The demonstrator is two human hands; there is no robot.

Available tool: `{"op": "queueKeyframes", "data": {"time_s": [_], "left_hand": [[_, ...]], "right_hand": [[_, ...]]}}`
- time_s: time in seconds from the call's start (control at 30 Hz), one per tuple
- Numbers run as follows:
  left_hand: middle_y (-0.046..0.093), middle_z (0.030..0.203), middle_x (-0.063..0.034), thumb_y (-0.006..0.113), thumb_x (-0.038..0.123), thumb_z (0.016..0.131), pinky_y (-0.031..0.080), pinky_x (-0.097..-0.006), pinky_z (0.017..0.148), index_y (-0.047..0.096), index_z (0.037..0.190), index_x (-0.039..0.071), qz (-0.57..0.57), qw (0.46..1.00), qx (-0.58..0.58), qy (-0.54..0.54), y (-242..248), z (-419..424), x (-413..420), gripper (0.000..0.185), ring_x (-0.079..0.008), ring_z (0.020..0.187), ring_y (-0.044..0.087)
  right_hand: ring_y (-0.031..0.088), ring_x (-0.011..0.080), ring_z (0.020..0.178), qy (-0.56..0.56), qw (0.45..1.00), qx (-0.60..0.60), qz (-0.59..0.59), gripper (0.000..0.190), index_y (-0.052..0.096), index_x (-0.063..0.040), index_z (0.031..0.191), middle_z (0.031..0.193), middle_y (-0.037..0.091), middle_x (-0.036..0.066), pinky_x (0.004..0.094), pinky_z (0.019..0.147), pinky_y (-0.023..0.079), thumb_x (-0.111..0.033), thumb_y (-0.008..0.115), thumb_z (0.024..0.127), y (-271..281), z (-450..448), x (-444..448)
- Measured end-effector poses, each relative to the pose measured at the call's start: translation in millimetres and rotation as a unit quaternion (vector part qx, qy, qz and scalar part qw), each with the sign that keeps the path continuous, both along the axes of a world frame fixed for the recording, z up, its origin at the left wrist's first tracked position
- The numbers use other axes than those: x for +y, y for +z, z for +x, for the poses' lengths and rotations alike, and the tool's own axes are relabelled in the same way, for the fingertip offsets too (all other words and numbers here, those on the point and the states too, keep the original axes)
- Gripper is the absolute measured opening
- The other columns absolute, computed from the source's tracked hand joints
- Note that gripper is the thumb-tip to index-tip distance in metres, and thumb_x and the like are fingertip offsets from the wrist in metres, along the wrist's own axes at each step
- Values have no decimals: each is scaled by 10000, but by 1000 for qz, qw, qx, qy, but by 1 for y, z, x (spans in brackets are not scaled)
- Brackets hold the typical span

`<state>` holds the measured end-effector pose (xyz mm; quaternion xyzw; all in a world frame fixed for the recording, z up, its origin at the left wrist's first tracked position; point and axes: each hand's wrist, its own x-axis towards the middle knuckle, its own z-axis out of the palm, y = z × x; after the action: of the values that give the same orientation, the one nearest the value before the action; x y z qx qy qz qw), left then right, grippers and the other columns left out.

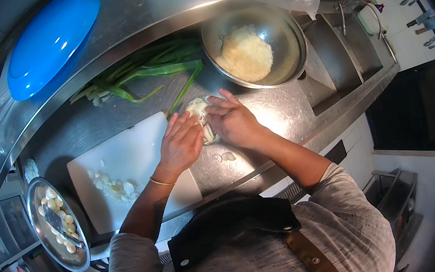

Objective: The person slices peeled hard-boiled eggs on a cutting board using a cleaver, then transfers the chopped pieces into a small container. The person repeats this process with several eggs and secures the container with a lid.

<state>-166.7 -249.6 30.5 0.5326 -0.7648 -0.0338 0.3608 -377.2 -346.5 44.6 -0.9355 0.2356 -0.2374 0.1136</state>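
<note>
Between my two hands, on the steel counter [242, 166], is a small clear container [210, 139] with pale sliced pieces in it. My left hand [181, 141] lies palm down against its left side, fingers reaching over the slices. From the right, my right hand [234, 120] bends over the same container, its fingertips at the pale contents. The palms and what may be under them are hidden. To the left lies a white cutting board [140, 147] with a scatter of thin white slices [114, 186], partly behind my left forearm.
A large steel bowl [294, 62] holds a pale grated-looking mass [247, 54]. Long green leafy stalks [142, 73] lie behind the board. At left, a metal bowl [38, 228] holds round pale pieces and a broad blade [53, 219]. A blue plastic bowl [54, 42] sits on the shelf; sinks [331, 53] are at right.
</note>
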Motion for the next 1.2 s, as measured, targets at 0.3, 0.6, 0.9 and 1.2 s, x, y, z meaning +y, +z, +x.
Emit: {"op": "queueKeyframes", "data": {"time_s": [0.3,0.6,0.9,1.2], "left_hand": [[775,1204,-132,757,155,929,407,-534,1243,773,957,36,13,998,-62,-28,-4,9,-11,123,-321,1238,707],[689,1355,-150,812,196,904,424,-570,1204,727,1200,51,-14,999,2,-50,0,10,-1,341,-361,1355,620],[675,1293,-132,827,267,869,449,-500,1165,728,1255,63,-1,991,-70,-114,-5,7,6,448,-331,1296,628],[688,1247,-124,810,241,863,463,-478,1130,723,1216,41,12,983,-93,-157,-10,17,-4,414,-305,1260,645]], "right_hand": [[675,288,1310,0,990,141,19,235,820,-23,981,1133,807,141,510,1300,343,-148,679,842,7,15,-12],[669,334,1265,4,996,-64,54,243,777,-12,1103,1214,762,151,524,1218,438,-119,756,886,13,-6,-2],[618,373,1352,31,999,-6,-29,501,752,10,1224,1290,734,177,596,1256,356,-422,754,970,-3,-29,17],[595,360,1377,45,994,102,-8,684,764,34,1162,1201,753,193,586,1293,300,-617,700,963,8,-12,10]]}}
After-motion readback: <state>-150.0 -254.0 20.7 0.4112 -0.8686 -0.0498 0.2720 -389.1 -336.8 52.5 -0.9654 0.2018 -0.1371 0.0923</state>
